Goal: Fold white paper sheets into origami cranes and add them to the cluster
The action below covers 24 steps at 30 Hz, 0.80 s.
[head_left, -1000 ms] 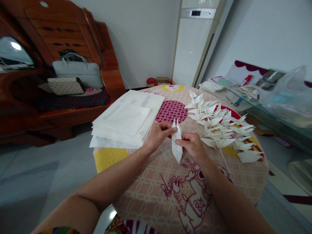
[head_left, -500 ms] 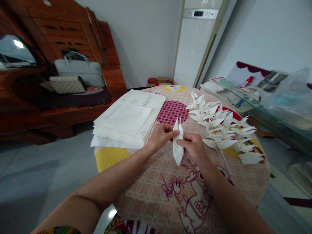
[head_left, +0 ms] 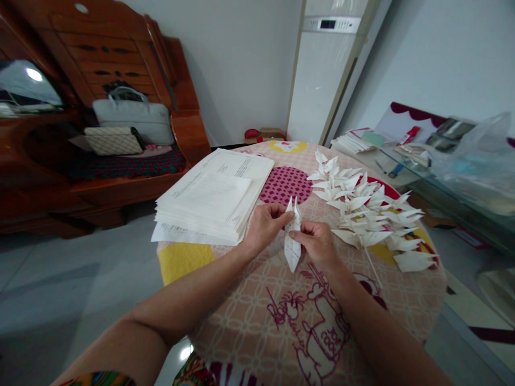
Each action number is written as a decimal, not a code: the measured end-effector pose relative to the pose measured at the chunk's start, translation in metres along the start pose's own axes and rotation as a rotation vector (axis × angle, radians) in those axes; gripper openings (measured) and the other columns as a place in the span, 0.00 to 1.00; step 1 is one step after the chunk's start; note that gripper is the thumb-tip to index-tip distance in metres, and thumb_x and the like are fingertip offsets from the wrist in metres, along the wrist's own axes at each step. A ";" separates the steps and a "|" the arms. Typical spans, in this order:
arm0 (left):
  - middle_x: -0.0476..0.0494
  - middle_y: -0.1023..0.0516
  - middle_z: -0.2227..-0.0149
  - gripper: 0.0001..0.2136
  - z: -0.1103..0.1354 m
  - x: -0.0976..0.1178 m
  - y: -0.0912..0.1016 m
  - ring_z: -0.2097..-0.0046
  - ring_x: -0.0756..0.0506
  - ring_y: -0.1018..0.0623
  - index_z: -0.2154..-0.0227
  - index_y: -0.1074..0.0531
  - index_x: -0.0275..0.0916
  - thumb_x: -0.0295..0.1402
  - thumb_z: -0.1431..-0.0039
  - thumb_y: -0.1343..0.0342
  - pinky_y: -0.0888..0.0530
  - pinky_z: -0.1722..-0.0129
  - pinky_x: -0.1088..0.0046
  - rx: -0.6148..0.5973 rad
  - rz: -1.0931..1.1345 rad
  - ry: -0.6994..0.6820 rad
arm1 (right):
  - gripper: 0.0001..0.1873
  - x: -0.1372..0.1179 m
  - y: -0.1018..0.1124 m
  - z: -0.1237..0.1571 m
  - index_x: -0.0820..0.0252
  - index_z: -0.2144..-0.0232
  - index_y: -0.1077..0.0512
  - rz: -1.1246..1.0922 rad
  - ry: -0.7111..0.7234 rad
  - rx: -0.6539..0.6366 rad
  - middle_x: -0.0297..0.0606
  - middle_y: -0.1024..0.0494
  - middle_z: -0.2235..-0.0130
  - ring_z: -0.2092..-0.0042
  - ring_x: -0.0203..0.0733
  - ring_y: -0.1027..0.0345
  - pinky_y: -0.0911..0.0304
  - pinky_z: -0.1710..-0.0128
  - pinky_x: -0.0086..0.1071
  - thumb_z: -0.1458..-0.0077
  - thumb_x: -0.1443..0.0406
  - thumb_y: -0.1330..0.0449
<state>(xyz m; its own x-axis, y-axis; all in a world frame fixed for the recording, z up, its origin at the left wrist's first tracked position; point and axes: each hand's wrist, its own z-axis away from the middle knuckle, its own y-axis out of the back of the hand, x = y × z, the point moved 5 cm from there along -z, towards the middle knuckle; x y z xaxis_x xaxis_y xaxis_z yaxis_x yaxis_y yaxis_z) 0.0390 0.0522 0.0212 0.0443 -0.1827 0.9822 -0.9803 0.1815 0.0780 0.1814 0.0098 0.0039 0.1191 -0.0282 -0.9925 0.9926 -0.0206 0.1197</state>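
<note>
Between my two hands is a narrow piece of folded paper (head_left: pixel 293 252), white, with two thin points at its top and one wider point at the bottom. My left hand (head_left: pixel 267 225) pinches its upper left side with thumb and fingers. Lower down on the right edge, my right hand (head_left: pixel 319 241) grips it, thumb in front and fingers partly hidden behind. To the right lie several folded paper cranes (head_left: pixel 354 203) in a cluster. Left of my hands is a stack of paper sheets (head_left: pixel 193 220), some printed, with smaller blank squares (head_left: pixel 221 193) on top.
A patterned cloth covers the round table (head_left: pixel 241 321). On the right stands a glass shelf (head_left: pixel 422 179) bearing a plastic bag (head_left: pixel 470 155), metal bowls and papers. A carved wooden sofa (head_left: pixel 193 131) with bags is at the left. Behind the table rises a white air conditioner (head_left: pixel 322 80).
The folded paper and both hands have shifted very slightly left, and the paper has turned a little. Both hands keep their hold on it. The cranes and the stack stay in place.
</note>
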 end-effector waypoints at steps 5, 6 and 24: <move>0.49 0.28 0.78 0.13 0.000 -0.001 0.002 0.76 0.52 0.30 0.77 0.27 0.35 0.40 0.45 0.40 0.37 0.77 0.78 0.043 -0.108 -0.042 | 0.14 -0.003 -0.001 0.000 0.60 0.85 0.32 0.027 0.014 0.013 0.29 0.34 0.84 0.80 0.31 0.46 0.53 0.81 0.28 0.58 0.60 0.34; 0.49 0.28 0.78 0.13 0.000 -0.001 0.002 0.76 0.52 0.31 0.77 0.27 0.35 0.40 0.44 0.40 0.38 0.77 0.77 0.044 -0.109 -0.045 | 0.14 -0.002 -0.002 0.000 0.60 0.85 0.32 0.026 0.011 0.013 0.29 0.34 0.84 0.80 0.31 0.46 0.53 0.81 0.28 0.58 0.60 0.34; 0.47 0.24 0.75 0.15 -0.002 0.001 0.003 0.74 0.51 0.28 0.72 0.23 0.34 0.44 0.43 0.40 0.33 0.74 0.77 0.079 0.007 -0.052 | 0.14 -0.009 -0.006 0.004 0.58 0.86 0.37 0.172 0.122 0.057 0.27 0.41 0.84 0.79 0.31 0.51 0.54 0.79 0.29 0.55 0.61 0.39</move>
<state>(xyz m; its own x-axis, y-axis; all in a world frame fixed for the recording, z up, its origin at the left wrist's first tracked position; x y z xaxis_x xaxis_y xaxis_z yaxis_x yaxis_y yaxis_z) 0.0369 0.0545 0.0227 0.0292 -0.2318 0.9723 -0.9928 0.1067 0.0553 0.1743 0.0066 0.0126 0.2922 0.0851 -0.9526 0.9548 -0.0822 0.2855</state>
